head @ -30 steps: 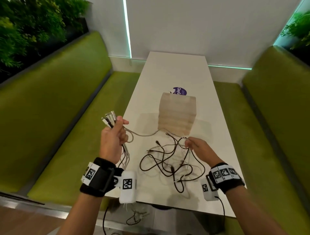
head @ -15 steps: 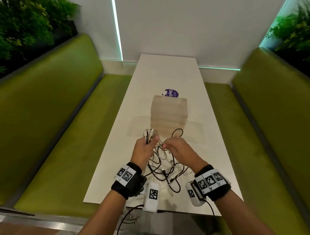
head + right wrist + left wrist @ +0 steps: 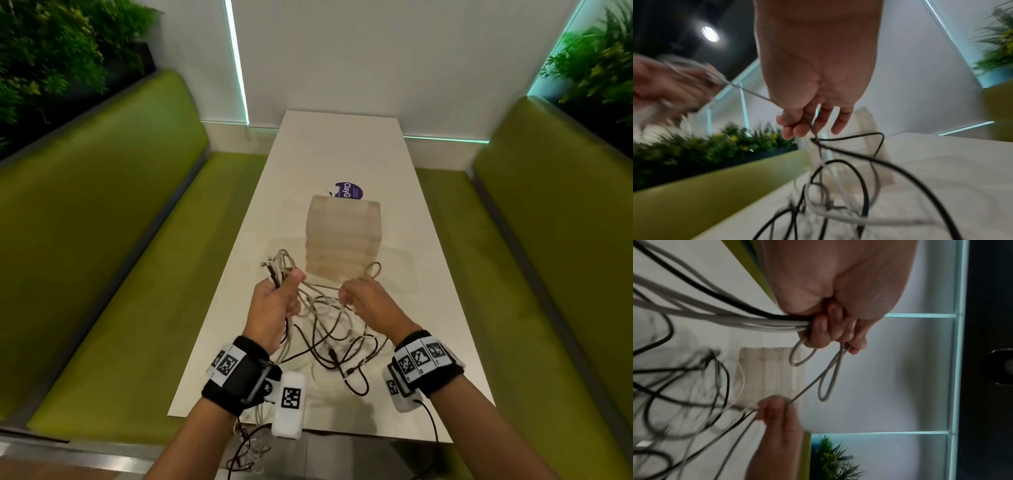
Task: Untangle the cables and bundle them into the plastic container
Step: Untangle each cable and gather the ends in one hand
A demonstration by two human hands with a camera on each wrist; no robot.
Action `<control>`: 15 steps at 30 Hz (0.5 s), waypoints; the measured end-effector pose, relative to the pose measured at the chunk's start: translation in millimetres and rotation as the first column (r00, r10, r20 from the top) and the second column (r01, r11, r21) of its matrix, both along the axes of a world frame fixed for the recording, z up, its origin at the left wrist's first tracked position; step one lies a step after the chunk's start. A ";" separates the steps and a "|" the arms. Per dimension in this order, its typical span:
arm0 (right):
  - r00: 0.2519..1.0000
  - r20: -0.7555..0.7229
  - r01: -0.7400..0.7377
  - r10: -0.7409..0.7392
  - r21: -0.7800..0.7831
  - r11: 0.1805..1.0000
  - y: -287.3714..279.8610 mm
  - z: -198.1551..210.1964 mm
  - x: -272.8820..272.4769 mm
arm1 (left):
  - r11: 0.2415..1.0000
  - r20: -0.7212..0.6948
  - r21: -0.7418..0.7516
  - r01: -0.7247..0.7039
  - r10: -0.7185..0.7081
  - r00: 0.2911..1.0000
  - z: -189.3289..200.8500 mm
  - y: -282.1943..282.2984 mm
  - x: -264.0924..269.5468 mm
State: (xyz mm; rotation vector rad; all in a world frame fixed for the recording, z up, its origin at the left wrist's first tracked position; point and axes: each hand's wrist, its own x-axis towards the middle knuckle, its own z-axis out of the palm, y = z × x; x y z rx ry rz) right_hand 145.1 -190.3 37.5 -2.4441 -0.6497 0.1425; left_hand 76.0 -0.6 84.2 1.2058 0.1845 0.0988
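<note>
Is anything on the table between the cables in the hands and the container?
Nothing visible. The container stands just beyond the left hand and right hand, with only bare table around it.

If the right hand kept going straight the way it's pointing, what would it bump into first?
Most likely the plastic container. The right hand points away from the person along the table, pinching a grey cable, and the container stands just ahead. Depth is unclear, so the black cable loop might come first.

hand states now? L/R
Left hand: fist closed round a bunch of grey and black cables.
Right hand: pinching one thin grey cable running from the left hand's bunch.
</note>
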 end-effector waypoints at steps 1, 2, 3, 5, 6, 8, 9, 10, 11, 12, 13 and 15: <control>0.999 0.007 0.041 -0.041 -0.041 0.998 -5.4 -6.3 5.1 | 0.999 0.019 -0.019 -0.026 0.027 0.999 4.6 6.3 -1.5; 0.997 0.006 0.080 -0.080 -0.107 0.991 -10.8 -12.5 10.3 | 0.997 0.038 -0.042 -0.057 0.058 0.998 9.4 14.1 -3.2; 0.993 0.001 0.115 -0.116 -0.179 0.977 -17.0 -17.3 14.3 | 0.994 0.057 -0.071 -0.087 0.091 0.994 15.1 22.0 -5.0; 0.985 0.003 0.169 -0.175 -0.269 0.948 -28.2 -24.7 19.3 | 0.980 0.080 -0.128 -0.155 0.166 0.983 25.2 39.0 -8.1; 0.979 0.011 0.197 -0.202 -0.278 0.940 -33.0 -27.2 20.5 | 0.973 0.081 -0.141 -0.182 0.194 0.978 27.5 46.2 -8.7; 0.975 0.032 0.220 -0.219 -0.256 0.941 -34.5 -27.9 23.0 | 0.971 0.072 -0.122 -0.207 0.217 0.974 25.2 56.6 -7.8; 0.978 0.046 0.208 -0.202 -0.222 0.953 -32.0 -26.3 23.3 | 0.975 0.058 -0.086 -0.204 0.209 0.976 20.9 58.1 -7.0; 0.982 0.070 0.187 -0.177 -0.179 0.966 -28.5 -23.9 24.0 | 0.981 0.034 -0.028 -0.191 0.192 0.981 14.1 57.2 -4.8; 0.984 0.101 0.161 -0.147 -0.144 0.976 -23.5 -20.5 23.6 | 0.986 0.004 0.043 -0.161 0.161 0.987 7.5 54.1 -3.0; 0.984 0.142 0.128 -0.111 -0.116 0.985 -17.9 -17.5 22.6 | 0.985 -0.032 0.123 -0.118 0.123 0.992 0.3 49.1 -1.4; 0.979 0.191 0.090 -0.072 -0.086 0.992 -11.6 -14.4 21.2 | 0.978 -0.065 0.201 -0.065 0.079 0.995 -5.8 42.2 0.1; 0.962 0.272 0.019 -0.014 -0.015 1.000 1.9 -6.6 15.8 | 0.950 -0.110 0.311 0.028 0.006 0.994 -14.7 24.0 2.8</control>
